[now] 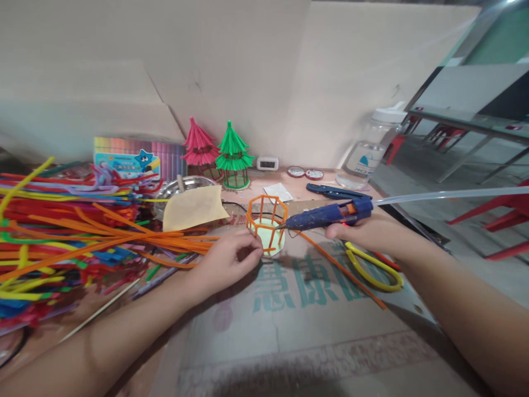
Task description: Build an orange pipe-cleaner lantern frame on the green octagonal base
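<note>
One orange frame, left hand alongside; right hand gripping glue gun

1 clear bottle, 1 white clock, red stools.

"Can we read the white clock?"
"No, its display is too small for us. The right hand hides the glue gun's handle; the right edge cuts off its clear stick."

Tbl w/ printed cardbd, pipe clnrs L, btl back R.
</note>
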The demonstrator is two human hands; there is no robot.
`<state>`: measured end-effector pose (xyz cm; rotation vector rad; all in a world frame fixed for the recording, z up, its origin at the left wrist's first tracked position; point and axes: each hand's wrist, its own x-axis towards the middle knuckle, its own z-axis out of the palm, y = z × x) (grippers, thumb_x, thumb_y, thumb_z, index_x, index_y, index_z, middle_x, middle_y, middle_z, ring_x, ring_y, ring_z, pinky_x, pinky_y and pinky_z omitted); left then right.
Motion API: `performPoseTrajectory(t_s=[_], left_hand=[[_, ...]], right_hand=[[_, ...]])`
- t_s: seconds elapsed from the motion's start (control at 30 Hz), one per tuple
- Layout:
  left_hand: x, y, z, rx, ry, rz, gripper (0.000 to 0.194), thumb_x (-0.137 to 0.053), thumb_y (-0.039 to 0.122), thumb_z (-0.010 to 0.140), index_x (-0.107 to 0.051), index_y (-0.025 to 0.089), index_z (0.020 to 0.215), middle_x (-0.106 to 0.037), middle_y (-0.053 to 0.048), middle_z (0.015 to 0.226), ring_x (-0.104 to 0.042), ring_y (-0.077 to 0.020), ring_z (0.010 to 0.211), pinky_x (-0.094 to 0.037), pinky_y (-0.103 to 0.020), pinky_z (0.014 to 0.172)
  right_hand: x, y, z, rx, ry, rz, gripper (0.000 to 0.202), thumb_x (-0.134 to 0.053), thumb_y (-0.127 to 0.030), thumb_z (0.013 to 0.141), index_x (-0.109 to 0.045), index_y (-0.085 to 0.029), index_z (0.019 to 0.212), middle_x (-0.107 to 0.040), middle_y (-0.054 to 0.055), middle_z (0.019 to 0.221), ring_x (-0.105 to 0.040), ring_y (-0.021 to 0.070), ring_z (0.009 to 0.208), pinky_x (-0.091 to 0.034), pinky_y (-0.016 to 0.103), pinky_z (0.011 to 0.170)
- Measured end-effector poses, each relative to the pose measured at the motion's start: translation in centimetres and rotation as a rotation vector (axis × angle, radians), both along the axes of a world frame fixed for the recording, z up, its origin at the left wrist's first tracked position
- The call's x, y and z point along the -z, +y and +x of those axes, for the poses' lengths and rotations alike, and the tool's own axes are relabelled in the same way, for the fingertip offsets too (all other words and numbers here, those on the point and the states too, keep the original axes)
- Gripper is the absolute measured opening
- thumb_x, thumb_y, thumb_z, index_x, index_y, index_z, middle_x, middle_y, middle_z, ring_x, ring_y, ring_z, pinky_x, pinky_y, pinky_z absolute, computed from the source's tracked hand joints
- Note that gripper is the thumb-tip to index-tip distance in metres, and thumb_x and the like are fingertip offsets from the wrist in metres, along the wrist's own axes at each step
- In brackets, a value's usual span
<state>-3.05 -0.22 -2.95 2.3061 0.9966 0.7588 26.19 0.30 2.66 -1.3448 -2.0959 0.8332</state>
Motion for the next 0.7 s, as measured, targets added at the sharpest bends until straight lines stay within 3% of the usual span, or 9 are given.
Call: performPoseTrajectory(t_s=[0.17, 0.5, 0.7], left_hand=[[0.1, -0.1, 0.0, 0.001, -0.004, 0.006, 0.019, -0.054, 0.022, 0.091, -0.063, 0.017, 0.076, -0.065, -0.003, 0.081, -0.06, -0.0158, 0.079, -0.045, -0.026, 0.075], [0.2, 0.0, -0.1, 0.002, -0.001, -0.001, 0.019, -0.053, 0.023, 0.092, -0.063, 0.017, 0.077, -0.065, -0.004, 0.081, -0.06, -0.0159, 0.078, -0.045, -0.027, 0.074], [0.0, 0.3, -0.7, 0.025, -0.013, 0.01, 0.018, -0.053, 0.02, 0.089, -0.061, 0.017, 0.073, -0.064, -0.003, 0.08, -0.059, -0.0146, 0.075, -0.045, -0.025, 0.072]], right_hand=[[-0.2, -0.1, -0.3, -0.004, 0.011, -0.039, 0.022, -0.069, -0.052, 0.077, -0.076, -0.034, 0.088, -0.077, -0.001, 0.094, -0.071, 0.0297, 0.092, -0.058, 0.045, 0.085], [0.4, 0.3, 0.5, 0.04, -0.071, 0.061, 0.029, -0.068, -0.056, 0.078, -0.077, -0.033, 0.092, -0.078, 0.0, 0.093, -0.071, 0.0281, 0.085, -0.059, 0.042, 0.077], [0.1, 0.7, 1.2, -0.053, -0.06, 0.032, 0.04, -0.066, -0.064, 0.074, -0.078, -0.027, 0.088, -0.077, 0.001, 0.086, -0.071, 0.0257, 0.083, -0.058, 0.038, 0.076]])
